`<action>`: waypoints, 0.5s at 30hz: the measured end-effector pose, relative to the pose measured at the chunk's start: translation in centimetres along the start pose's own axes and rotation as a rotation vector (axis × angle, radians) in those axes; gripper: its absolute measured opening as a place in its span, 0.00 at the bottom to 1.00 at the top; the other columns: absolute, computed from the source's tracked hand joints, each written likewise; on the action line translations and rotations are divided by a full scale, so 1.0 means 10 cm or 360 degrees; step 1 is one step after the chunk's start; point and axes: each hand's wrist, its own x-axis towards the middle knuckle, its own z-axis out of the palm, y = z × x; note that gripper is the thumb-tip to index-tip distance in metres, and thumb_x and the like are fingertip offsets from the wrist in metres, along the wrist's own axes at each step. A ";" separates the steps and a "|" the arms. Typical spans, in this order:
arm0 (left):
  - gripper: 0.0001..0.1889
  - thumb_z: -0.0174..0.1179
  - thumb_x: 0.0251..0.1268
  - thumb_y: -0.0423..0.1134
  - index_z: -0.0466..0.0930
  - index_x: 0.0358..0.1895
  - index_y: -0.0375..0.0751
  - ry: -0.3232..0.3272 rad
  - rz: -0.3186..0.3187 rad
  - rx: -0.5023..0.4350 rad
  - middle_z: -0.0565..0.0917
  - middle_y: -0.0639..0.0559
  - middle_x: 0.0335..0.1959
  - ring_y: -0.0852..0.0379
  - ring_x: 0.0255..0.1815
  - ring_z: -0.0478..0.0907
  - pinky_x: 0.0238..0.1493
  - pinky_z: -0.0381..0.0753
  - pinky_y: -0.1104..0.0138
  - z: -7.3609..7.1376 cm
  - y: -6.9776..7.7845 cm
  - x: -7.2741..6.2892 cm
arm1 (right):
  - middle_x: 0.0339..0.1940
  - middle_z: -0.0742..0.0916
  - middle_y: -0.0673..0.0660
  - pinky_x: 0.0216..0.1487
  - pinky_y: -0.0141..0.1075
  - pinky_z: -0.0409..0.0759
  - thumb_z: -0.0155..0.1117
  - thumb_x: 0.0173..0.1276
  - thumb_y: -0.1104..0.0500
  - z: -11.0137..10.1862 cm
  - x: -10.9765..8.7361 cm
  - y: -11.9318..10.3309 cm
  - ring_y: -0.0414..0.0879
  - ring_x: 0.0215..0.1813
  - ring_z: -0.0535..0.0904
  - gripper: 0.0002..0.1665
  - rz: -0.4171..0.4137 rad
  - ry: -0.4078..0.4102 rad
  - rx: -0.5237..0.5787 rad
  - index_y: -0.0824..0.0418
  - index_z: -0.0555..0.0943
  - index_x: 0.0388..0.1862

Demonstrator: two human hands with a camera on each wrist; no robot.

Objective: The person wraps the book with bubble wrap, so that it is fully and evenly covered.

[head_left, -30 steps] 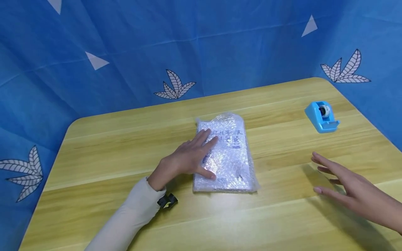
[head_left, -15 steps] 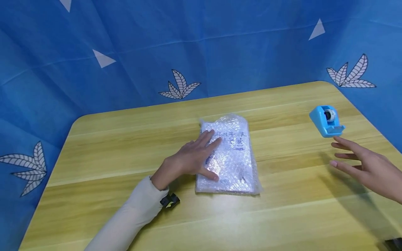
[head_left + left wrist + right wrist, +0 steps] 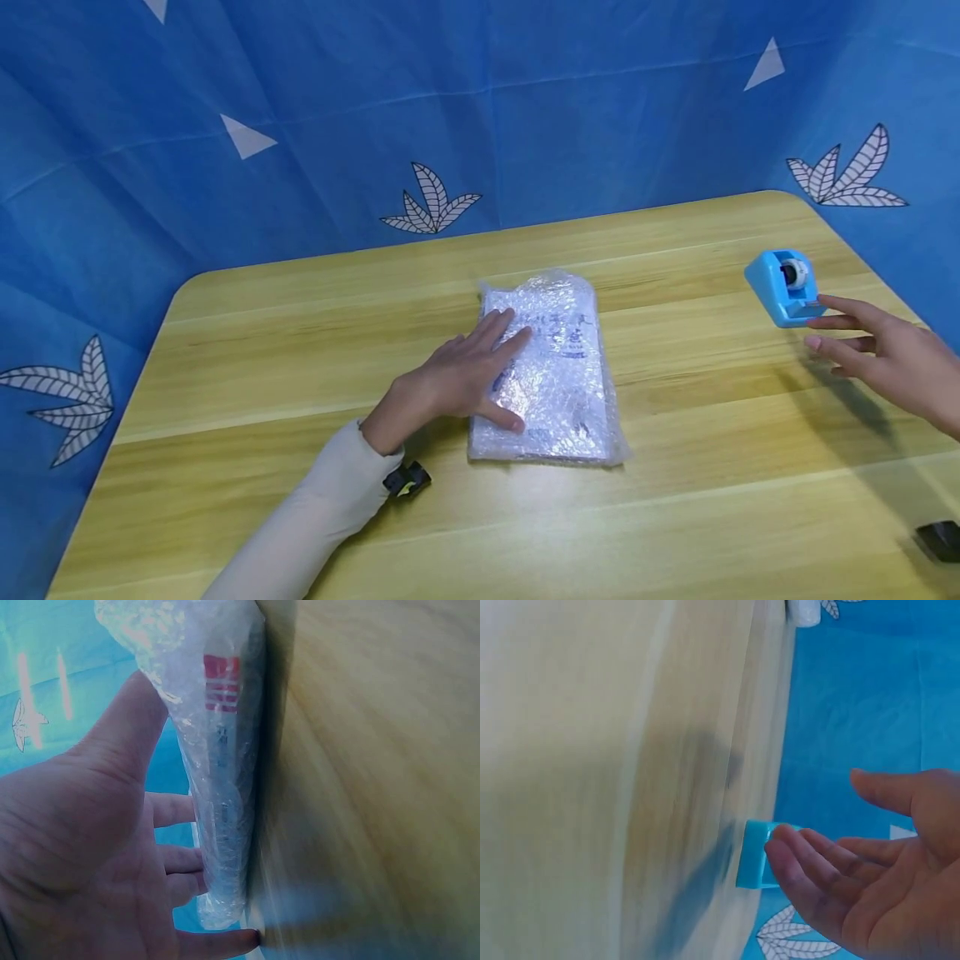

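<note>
A book wrapped in bubble wrap (image 3: 555,375) lies flat near the middle of the wooden table. My left hand (image 3: 468,371) rests on its left part with fingers spread; in the left wrist view the book's edge (image 3: 225,735) shows through the wrap, red marking and all. A light-blue tape dispenser (image 3: 783,287) with a roll of tape in it stands at the right. Just in front of it is my right hand (image 3: 892,350), fingers extended and holding nothing. In the right wrist view the fingertips overlap the dispenser (image 3: 756,855); whether they touch it I cannot tell.
The wooden table (image 3: 300,350) has rounded far corners. A blue curtain (image 3: 337,100) with leaf and triangle prints hangs behind it and along the sides. A black wrist strap (image 3: 407,479) is on the left sleeve; another black piece (image 3: 941,540) shows at the right edge.
My right hand has moved forward and to the right, from the table's right front up to the tape dispenser. My left hand stays on the wrapped book. The head view has shifted slightly.
</note>
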 end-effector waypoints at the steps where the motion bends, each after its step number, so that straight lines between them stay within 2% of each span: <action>1: 0.64 0.74 0.58 0.63 0.39 0.86 0.47 0.0003 0.0004 -0.0001 0.30 0.42 0.86 0.45 0.85 0.26 0.78 0.51 0.37 0.00 0.00 0.00 | 0.60 0.71 0.90 0.34 0.58 0.87 0.54 0.84 0.58 -0.01 0.02 0.00 0.84 0.50 0.79 0.40 0.0018 0.0007 0.0024 0.85 0.51 0.76; 4: 0.64 0.74 0.58 0.63 0.39 0.87 0.47 0.0007 0.0002 -0.0003 0.31 0.43 0.86 0.45 0.85 0.26 0.78 0.51 0.37 0.00 0.00 0.00 | 0.58 0.73 0.90 0.33 0.55 0.87 0.52 0.85 0.58 -0.01 0.11 0.02 0.83 0.51 0.79 0.39 0.0066 0.0032 0.0077 0.86 0.50 0.76; 7: 0.63 0.74 0.58 0.63 0.39 0.87 0.47 0.0006 0.0002 -0.0006 0.30 0.43 0.86 0.45 0.85 0.26 0.78 0.50 0.37 0.00 0.00 0.00 | 0.54 0.77 0.89 0.34 0.55 0.87 0.50 0.86 0.56 0.00 0.22 0.17 0.80 0.48 0.82 0.40 0.0102 0.0029 0.0108 0.86 0.47 0.76; 10: 0.63 0.74 0.58 0.63 0.39 0.87 0.47 0.0007 0.0005 -0.0016 0.30 0.43 0.86 0.45 0.85 0.26 0.78 0.50 0.37 0.00 0.01 0.00 | 0.51 0.80 0.87 0.30 0.45 0.89 0.46 0.86 0.48 0.06 0.36 0.48 0.58 0.37 0.89 0.45 0.0123 0.0038 0.0167 0.83 0.45 0.78; 13: 0.63 0.74 0.58 0.62 0.39 0.87 0.47 0.0009 0.0008 -0.0027 0.31 0.42 0.86 0.45 0.85 0.26 0.78 0.49 0.37 0.00 0.02 0.00 | 0.51 0.82 0.84 0.28 0.35 0.87 0.43 0.84 0.39 0.10 0.48 0.70 0.35 0.30 0.86 0.52 0.0165 0.0041 0.0277 0.81 0.42 0.80; 14: 0.64 0.74 0.58 0.62 0.39 0.87 0.47 0.0010 0.0007 -0.0027 0.30 0.42 0.86 0.45 0.85 0.26 0.78 0.49 0.37 0.00 0.02 0.00 | 0.50 0.84 0.82 0.27 0.32 0.85 0.42 0.84 0.38 0.10 0.51 0.72 0.29 0.29 0.83 0.53 0.0182 0.0045 0.0303 0.81 0.43 0.80; 15: 0.64 0.74 0.58 0.62 0.39 0.86 0.47 0.0009 0.0007 -0.0029 0.30 0.42 0.86 0.45 0.85 0.25 0.79 0.49 0.37 0.00 0.02 0.01 | 0.50 0.84 0.82 0.28 0.33 0.86 0.42 0.84 0.38 0.07 0.52 0.71 0.29 0.29 0.83 0.53 0.0194 0.0031 0.0363 0.82 0.42 0.80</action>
